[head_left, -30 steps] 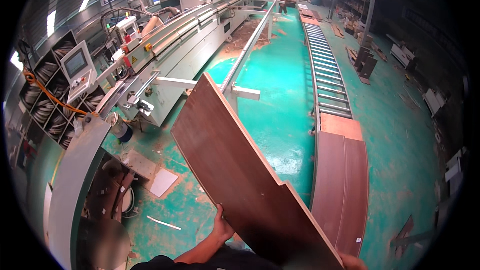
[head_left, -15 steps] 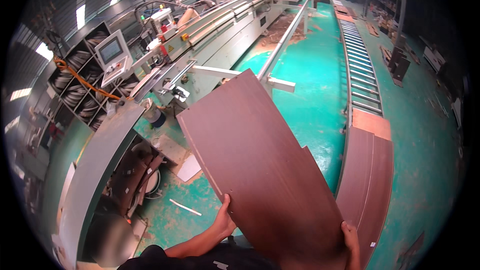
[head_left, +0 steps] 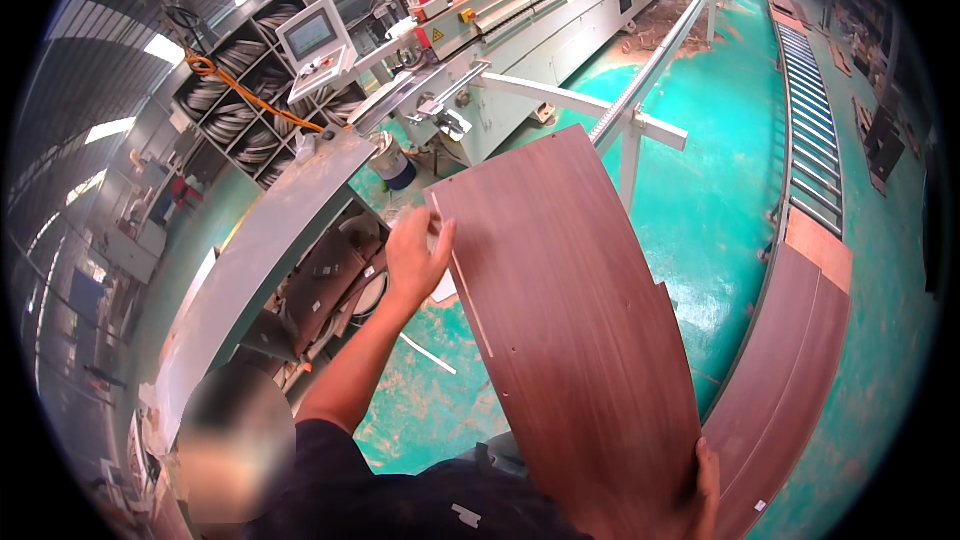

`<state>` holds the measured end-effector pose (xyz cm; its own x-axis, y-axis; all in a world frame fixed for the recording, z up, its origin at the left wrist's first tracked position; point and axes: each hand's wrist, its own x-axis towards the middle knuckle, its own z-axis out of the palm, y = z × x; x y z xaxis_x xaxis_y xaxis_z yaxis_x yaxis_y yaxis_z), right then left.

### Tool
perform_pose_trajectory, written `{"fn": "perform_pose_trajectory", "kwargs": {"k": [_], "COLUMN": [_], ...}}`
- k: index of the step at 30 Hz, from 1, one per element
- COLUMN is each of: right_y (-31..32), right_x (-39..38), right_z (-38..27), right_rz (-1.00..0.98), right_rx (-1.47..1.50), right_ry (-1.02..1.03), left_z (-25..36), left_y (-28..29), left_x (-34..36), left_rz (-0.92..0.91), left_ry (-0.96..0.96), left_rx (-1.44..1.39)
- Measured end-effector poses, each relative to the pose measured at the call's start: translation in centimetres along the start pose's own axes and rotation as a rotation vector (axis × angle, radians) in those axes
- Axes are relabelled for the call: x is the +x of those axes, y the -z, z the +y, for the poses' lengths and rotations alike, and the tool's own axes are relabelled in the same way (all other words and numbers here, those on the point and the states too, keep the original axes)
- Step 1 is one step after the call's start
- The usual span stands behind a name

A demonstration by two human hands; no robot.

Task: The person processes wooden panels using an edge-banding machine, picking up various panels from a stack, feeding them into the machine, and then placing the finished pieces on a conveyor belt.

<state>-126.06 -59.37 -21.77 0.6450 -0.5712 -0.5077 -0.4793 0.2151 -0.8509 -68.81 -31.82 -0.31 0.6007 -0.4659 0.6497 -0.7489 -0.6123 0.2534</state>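
A dark brown wood-grain panel [head_left: 570, 310] is tilted up in front of me, a notch in its right edge and a pale line along its upper left edge. My right hand [head_left: 708, 480] is closed round the panel's lower right edge, its fingers partly hidden. At the upper left edge is my left hand [head_left: 412, 255], fingers curled in toward the thumb by the pale line. Whatever the left fingers pinch is hidden. The panel's lower end runs down close to my body.
A long machine [head_left: 560, 50] with a control screen [head_left: 312, 35] stands ahead. A grey-topped bench [head_left: 260, 240] is at left, boards beneath it. On the right, brown panels [head_left: 765, 370] lie along a roller conveyor [head_left: 812, 140]. A rail frame [head_left: 630, 130] stands beyond the panel.
My left hand has moved from the panel's lower left edge up to near its top left corner. The right hand keeps its hold. The view has swung left.
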Motion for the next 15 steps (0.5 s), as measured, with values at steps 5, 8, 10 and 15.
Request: {"fn": "perform_pose_trajectory", "kwargs": {"k": [5,8,10,15], "right_y": [-0.8,-1.6,-2.2,-5.0], "right_x": [0.9,1.3,2.0,5.6], "right_z": [-1.6,-1.2,-0.9,-0.9], "right_rz": [0.012,0.058,0.082,0.099], "right_rx": [-0.007,-0.042,-0.079,-0.16], "right_ry": [0.006,-0.003,-0.005,-0.06], "left_z": [-7.7,-9.8,-11.9,-19.8], "left_y": [-7.4,-9.8,-11.1,-12.4], "left_x": [8.1,7.5,7.5,7.0], "left_rz": [-0.251,-0.401,-0.408,-0.522], "left_ry": [0.029,0.142,0.144,0.219], "left_rx": [-0.061,0.005,0.006,0.027]}}
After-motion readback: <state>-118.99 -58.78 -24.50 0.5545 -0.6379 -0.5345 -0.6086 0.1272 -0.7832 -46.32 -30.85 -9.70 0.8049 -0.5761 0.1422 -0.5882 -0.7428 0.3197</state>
